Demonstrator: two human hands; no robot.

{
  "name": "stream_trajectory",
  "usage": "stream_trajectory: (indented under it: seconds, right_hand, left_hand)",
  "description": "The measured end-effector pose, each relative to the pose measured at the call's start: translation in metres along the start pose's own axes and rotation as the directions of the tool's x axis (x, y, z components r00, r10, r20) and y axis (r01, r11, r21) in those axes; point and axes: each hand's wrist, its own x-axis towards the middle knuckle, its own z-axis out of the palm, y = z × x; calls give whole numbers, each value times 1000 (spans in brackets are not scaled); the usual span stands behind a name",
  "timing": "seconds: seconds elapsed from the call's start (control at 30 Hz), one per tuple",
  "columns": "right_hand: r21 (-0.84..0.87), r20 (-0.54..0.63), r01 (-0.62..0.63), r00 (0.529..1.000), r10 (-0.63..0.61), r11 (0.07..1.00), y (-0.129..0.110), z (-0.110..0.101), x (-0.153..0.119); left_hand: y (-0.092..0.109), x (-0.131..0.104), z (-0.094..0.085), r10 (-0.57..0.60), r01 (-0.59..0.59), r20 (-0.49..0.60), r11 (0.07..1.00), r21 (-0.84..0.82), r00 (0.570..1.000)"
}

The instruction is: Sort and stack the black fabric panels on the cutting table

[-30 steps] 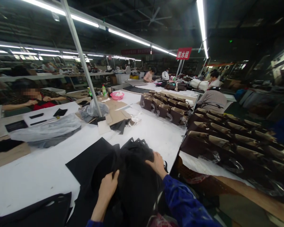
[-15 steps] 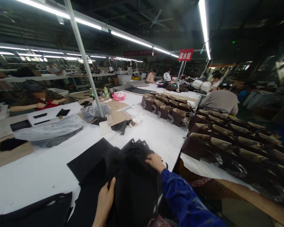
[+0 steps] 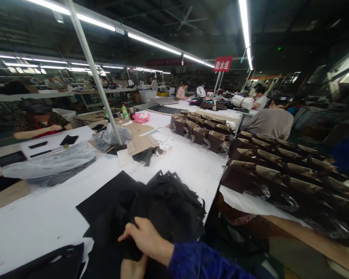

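Observation:
A pile of black fabric pieces (image 3: 174, 205) lies fanned out on the white table in front of me, its far edges jagged with overlapping corners. My right hand (image 3: 148, 236) reaches across to the left over the pile, fingers bent and closed on a fold of the black fabric. Just below it, at the bottom of the view, my left hand (image 3: 132, 268) grips the same fabric; its fingertips are hidden by the cloth and by my right hand. One more black piece with a slit-like opening (image 3: 55, 259) rests at the lower left.
Rows of dark brown bags (image 3: 279, 170) with plastic-wrapped handles stand on the right. Ahead are cardboard sheets (image 3: 141, 144), a plastic bag (image 3: 116, 133), a pink basin (image 3: 141, 117) and a metal post (image 3: 95, 77). A co-worker (image 3: 42, 120) sits across at the left.
My right hand has moved left and toward me, from the pile's right side to beside my left hand. My left hand is lower and more hidden. The lifted fabric now lies flatter.

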Motion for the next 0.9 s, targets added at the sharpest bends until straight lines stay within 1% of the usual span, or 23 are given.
stream_trajectory:
  seconds: [0.03, 0.07, 0.1, 0.13, 0.17, 0.2, 0.23, 0.27, 0.3, 0.33, 0.37, 0.4, 0.47, 0.5, 0.53, 0.6, 0.67, 0.7, 0.77, 0.83, 0.87, 0.9]
  right_hand:
    - [-77, 43, 70, 997, -67, 995, 0, 1, -4]
    - [-166, 45, 137, 990, -132, 977, 0, -3, -7]
    - [-271, -1, 173, 984, -180, 947, 2, -11, -9]
    - [-394, -91, 152, 975, -204, 906, 7, -22, -11]
    - [-520, -201, 67, 959, -198, 852, 14, -34, -11]
    - [-628, -292, -61, 942, -162, 776, 25, -45, -10]
    - [-707, -332, -181, 938, -95, 684, 39, -55, -9]
    - [-771, -325, -251, 946, -22, 585, 55, -63, -8]
    - [-829, -290, -263, 957, 22, 493, 73, -67, -8]
    - [-879, -243, -235, 969, 33, 416, 91, -70, -9]
    - [-918, -191, -186, 981, 19, 352, 108, -70, -10]
    - [-943, -147, -137, 989, -11, 302, 124, -69, -12]
    - [-964, -104, -87, 993, -53, 250, 146, -68, -16]
    - [-964, -102, -83, 993, -63, 251, 153, -68, -16]
    - [-954, -114, -89, 991, -73, 285, 155, -71, -16]
    - [-907, -163, -109, 981, -101, 406, 152, -82, -12]
    - [-841, -216, -122, 969, -122, 526, 140, -98, -6]
    - [-812, -239, -127, 963, -126, 569, 132, -106, -2]
    - [-779, -266, -130, 954, -136, 614, 113, -118, 2]
    - [-747, -286, -120, 946, -152, 654, 95, -117, 1]
    - [-720, -281, -90, 945, -170, 688, 86, -110, -2]
    - [-684, -262, -36, 944, -199, 729, 78, -98, -7]
  left_hand:
    - [-5, 2, -7, -52, 52, -70, 999, 2, 996]
    - [-8, 4, -14, -89, 91, -140, 996, 9, 986]
    - [-8, 5, -22, -113, 119, -206, 993, 19, 972]
    - [-7, 4, -28, -132, 144, -260, 989, 29, 957]
    - [-4, 3, -34, -149, 167, -300, 985, 38, 942]
    - [0, 2, -39, -164, 187, -325, 982, 40, 931]
    - [4, 0, -42, -182, 207, -336, 978, 38, 924]
    - [8, -2, -44, -198, 223, -338, 974, 35, 920]
    - [11, -4, -45, -203, 227, -337, 973, 32, 919]
    - [13, -5, -45, -197, 221, -337, 975, 31, 920]
    - [15, -5, -44, -187, 210, -340, 977, 32, 922]
    - [16, -5, -42, -176, 199, -343, 980, 32, 923]
    - [18, -5, -39, -165, 186, -351, 982, 25, 921]
    - [18, -5, -38, -168, 187, -352, 982, 19, 921]
    - [17, -6, -39, -175, 191, -350, 981, 11, 920]
    - [16, -7, -44, -191, 204, -348, 979, -1, 918]
    - [14, -10, -53, -186, 202, -361, 979, 7, 914]
    - [13, -12, -57, -185, 206, -373, 978, 17, 909]
    - [12, -15, -63, -189, 220, -397, 975, 32, 898]
    - [12, -17, -62, -183, 215, -401, 976, 36, 897]
    - [12, -17, -57, -171, 200, -390, 979, 34, 905]
    - [12, -16, -50, -150, 172, -364, 985, 28, 919]
